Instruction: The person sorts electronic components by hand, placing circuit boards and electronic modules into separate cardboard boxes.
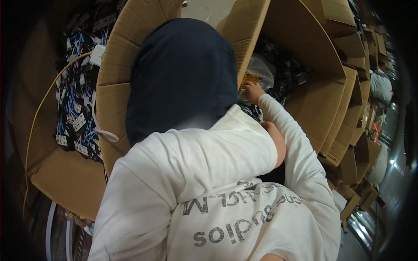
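My right hand (252, 92) reaches into the cardboard box (311, 108) on the right, its fingers curled in against some small yellow pieces (250, 80). These pieces lie at the mouth of a clear plastic bag (263, 71). What the fingers hold, if anything, is too small to make out. Dark parts with cables (289, 71) lie around the bag. My left arm crosses in front of me in a white sleeve, with a strip of bare skin at its end; my left hand is hidden. A knee in dark navy cloth (180, 78) covers much of the middle.
Another cardboard box (65, 174) on the left holds many dark parts with blue wires and white connectors (78, 113). A yellow cable (43, 98) runs over it, near a white box-shaped piece (97, 55) and a white cable (104, 133). More cartons (348, 130) stand to the right.
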Motion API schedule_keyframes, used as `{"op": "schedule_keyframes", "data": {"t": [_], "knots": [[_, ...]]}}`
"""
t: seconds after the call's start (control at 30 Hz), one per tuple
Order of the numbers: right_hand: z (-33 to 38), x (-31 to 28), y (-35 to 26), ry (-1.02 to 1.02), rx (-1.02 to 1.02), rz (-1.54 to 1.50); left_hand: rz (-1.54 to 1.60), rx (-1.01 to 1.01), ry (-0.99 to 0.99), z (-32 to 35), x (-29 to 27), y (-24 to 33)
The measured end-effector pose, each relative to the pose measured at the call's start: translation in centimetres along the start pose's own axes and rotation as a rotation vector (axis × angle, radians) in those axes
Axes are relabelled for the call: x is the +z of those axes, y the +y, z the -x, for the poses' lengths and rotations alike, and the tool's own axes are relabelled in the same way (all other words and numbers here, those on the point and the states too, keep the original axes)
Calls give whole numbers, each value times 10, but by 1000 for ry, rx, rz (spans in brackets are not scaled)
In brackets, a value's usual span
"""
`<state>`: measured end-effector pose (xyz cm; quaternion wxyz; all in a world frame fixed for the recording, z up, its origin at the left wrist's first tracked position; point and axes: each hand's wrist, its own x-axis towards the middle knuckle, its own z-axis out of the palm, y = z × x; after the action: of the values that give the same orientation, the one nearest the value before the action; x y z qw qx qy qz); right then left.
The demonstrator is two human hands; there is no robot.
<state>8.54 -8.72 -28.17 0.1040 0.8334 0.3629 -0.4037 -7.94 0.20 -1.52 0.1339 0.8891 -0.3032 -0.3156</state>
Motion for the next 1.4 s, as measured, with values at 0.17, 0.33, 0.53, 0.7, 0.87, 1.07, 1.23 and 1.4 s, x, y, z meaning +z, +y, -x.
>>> {"op": "schedule_keyframes", "data": {"t": [0.17, 0.33, 0.53, 0.7, 0.87, 1.07, 1.23, 1.4], "knots": [[-4, 20, 3, 92, 48, 63, -25, 16, -100, 10, -13, -7], [0, 10, 16, 156, 14, -43, -81, 57, -144, 7, -12, -8], [12, -18, 29, 367, 70, -418, -46, 24, -96, 8, -5, -4], [23, -19, 36, 383, 137, -878, -34, 20, -102, 5, -1, 1], [29, -23, 46, 342, 143, -1072, -95, 21, -43, 9, -1, 0], [31, -47, 75, 402, 60, -1853, -84, -5, -79, 13, -9, -1], [48, -57, 167, 661, 238, -1868, -74, 17, -44, 14, -18, 0], [-1, -45, 159, 729, 309, -1975, 7, -54, -135, 1, -6, -11]]}}
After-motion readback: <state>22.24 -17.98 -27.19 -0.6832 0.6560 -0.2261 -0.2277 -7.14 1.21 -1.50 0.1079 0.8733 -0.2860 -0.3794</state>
